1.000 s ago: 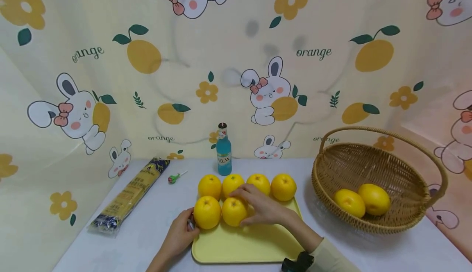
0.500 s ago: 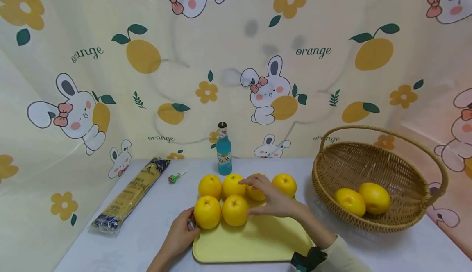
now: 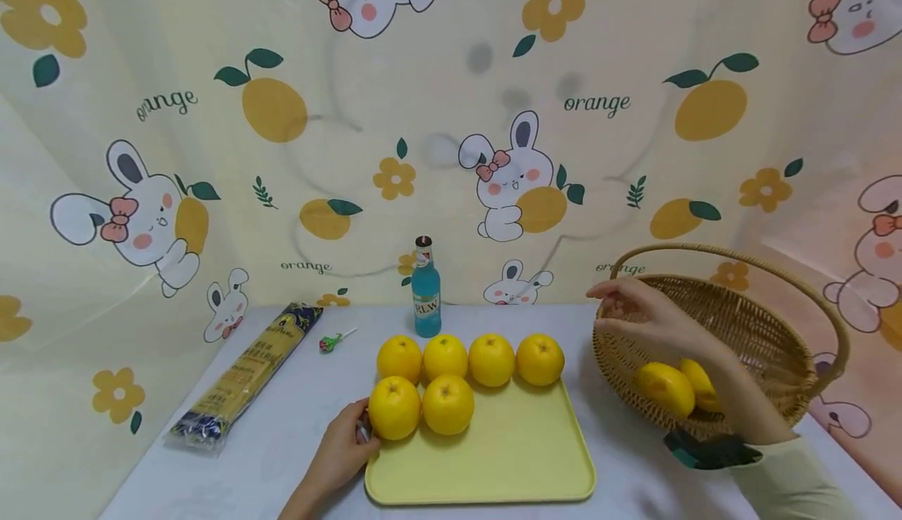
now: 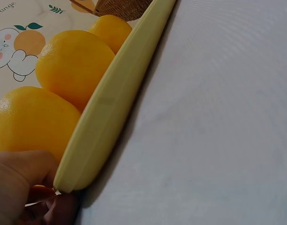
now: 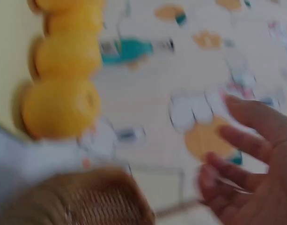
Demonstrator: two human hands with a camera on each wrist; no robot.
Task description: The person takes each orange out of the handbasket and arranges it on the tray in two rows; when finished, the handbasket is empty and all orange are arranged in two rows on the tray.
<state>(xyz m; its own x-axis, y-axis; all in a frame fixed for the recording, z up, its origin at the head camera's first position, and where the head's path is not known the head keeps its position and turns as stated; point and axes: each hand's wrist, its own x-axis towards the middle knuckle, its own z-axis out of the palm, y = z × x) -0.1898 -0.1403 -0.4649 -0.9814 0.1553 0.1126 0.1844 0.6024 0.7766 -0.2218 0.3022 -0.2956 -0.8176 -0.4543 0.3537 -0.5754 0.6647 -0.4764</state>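
A yellow tray [image 3: 521, 461] holds several oranges [image 3: 448, 404], with a row along its back and two in front at the left. My left hand [image 3: 340, 448] grips the tray's left edge, beside the front-left orange; in the left wrist view its fingers [image 4: 28, 168] lie around the tray's corner. My right hand [image 3: 658, 324] is raised over the left part of a wicker basket [image 3: 761, 324], its fingers loosely bent and holding nothing. Two oranges [image 3: 665, 389] lie in the basket, one partly hidden by the right forearm. The right wrist view is blurred.
Behind the tray stands a blue bottle [image 3: 426, 297]. A lollipop [image 3: 334, 341] and a long packet [image 3: 247, 375] lie to the left on the white table [image 3: 282, 457]. A printed curtain [image 3: 437, 74] hangs at the back. The basket's handle [image 3: 740, 258] arches over it.
My right hand has let go of the second front orange and moved right, from above the tray to over the basket. My left hand has stayed at the tray's edge.
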